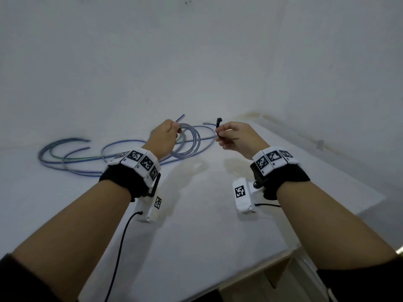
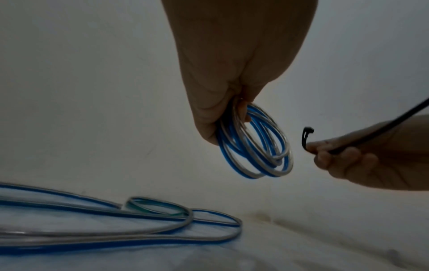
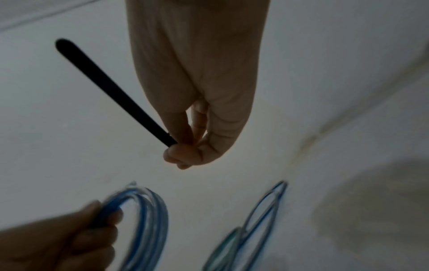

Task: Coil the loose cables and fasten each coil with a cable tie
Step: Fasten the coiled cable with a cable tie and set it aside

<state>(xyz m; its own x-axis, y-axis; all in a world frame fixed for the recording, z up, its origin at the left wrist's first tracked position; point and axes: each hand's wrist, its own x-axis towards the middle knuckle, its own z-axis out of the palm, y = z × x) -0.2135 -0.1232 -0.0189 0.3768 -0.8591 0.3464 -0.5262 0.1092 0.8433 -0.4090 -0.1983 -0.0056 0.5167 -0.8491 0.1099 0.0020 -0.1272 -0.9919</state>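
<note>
My left hand grips a small coil of blue and clear cable, lifted above the white table; in the left wrist view the coil hangs from my curled fingers. A short free end of the cable sticks up past my knuckles. My right hand pinches a black cable tie near its head, just right of the coil and apart from it. The tie's strap runs back past my right fingers. The coil shows low in the right wrist view.
Several loose blue and clear cables lie in long loops on the white table behind and left of my hands; one has a green stripe. White walls meet close behind. The table's right edge drops off.
</note>
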